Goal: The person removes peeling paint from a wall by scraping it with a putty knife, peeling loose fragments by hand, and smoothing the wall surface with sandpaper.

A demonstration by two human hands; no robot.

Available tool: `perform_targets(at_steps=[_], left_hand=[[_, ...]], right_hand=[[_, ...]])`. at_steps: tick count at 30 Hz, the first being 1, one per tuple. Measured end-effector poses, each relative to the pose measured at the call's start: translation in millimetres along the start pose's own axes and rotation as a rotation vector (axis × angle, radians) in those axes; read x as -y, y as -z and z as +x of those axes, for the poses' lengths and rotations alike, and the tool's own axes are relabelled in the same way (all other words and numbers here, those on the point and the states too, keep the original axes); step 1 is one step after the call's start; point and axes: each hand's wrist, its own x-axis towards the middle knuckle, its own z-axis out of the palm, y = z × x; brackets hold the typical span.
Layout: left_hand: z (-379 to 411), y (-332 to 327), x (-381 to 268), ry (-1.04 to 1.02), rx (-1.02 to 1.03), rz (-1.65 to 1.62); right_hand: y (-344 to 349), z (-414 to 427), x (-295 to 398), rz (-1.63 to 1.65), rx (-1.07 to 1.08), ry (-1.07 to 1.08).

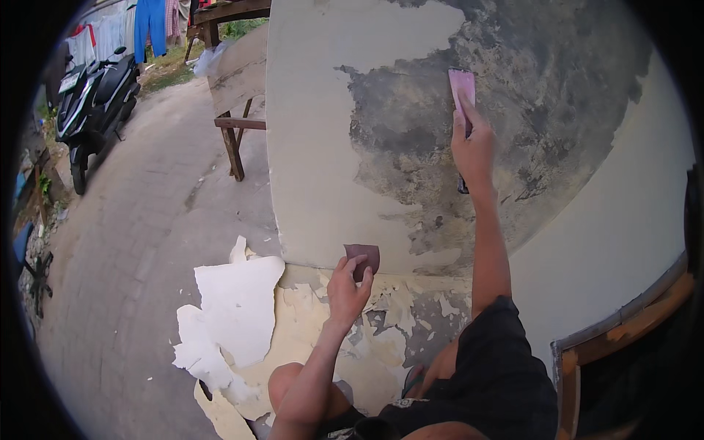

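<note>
My right hand [474, 146] grips the dark handle of a putty knife [462, 82] with a pinkish blade, its index finger laid along the blade. The blade rests against a wall [313, 137] where the cream paint has come off in a wide patch, baring rough grey plaster [528, 110]. Lower down, my left hand [350, 289] holds a small piece of brown sandpaper [369, 258] between thumb and fingers. That hand is near the foot of the wall, above a ledge strewn with flakes.
Large peeled paint sheets [239, 308] lie below on the left. Cream flakes [385, 346] cover the floor around my feet. A wooden table [234, 143] stands beyond the wall's edge, a motor scooter [99, 99] on the paving. At right is a wooden frame [632, 330].
</note>
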Motion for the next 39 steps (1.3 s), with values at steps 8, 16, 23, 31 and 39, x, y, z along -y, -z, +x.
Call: perform_targets(at_steps=[8, 16, 23, 31, 39], left_hand=[[5, 6, 2, 0.043, 0.037, -0.024], [3, 2, 2, 0.035, 0.033, -0.054], [4, 3, -2, 0.042, 0.032, -0.051], [3, 8, -7, 0.058, 0.045, -0.046], [5, 6, -5, 0.011, 0.018, -0.031]], right_hand=[[4, 5, 5, -0.072, 0.054, -0.060], [6, 8, 10, -0.016, 0.041, -0.089], [10, 12, 10, -0.041, 0.020, -0.001], [8, 2, 11, -0.023, 0.064, -0.060], [9, 18, 13, -0.067, 0.052, -0.031]])
